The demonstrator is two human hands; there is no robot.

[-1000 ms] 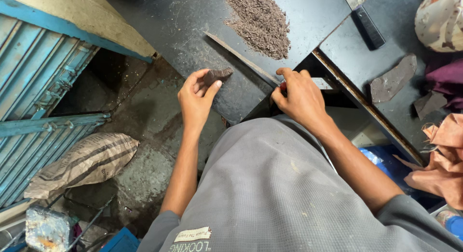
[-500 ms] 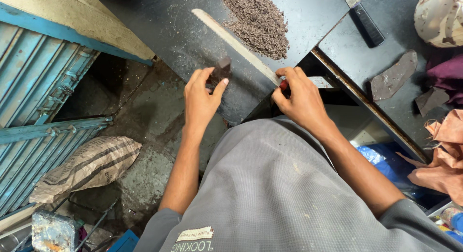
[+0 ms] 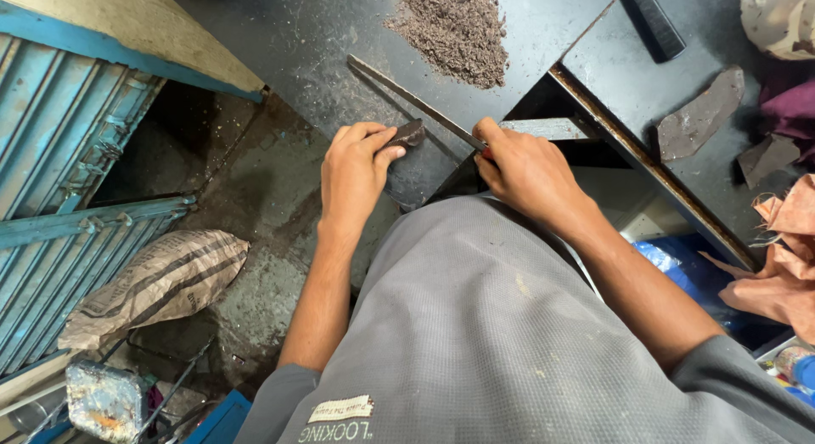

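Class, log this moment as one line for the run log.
left hand: holds dark piece on black worktop | right hand: grips long blade | shavings pile: behind

knife handle (image 3: 486,149) hidden under right hand (image 3: 531,172), cloth bundle (image 3: 779,19) cut off at frame edge

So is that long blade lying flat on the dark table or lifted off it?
Flat, it seems: the long blade runs along the dark table, its near end under the right hand. The left hand holds a small dark piece beside it.

A grimy workshop: scarred black workbench (image 3: 280,36), shavings heap (image 3: 454,28), blue metal shutter (image 3: 59,155).
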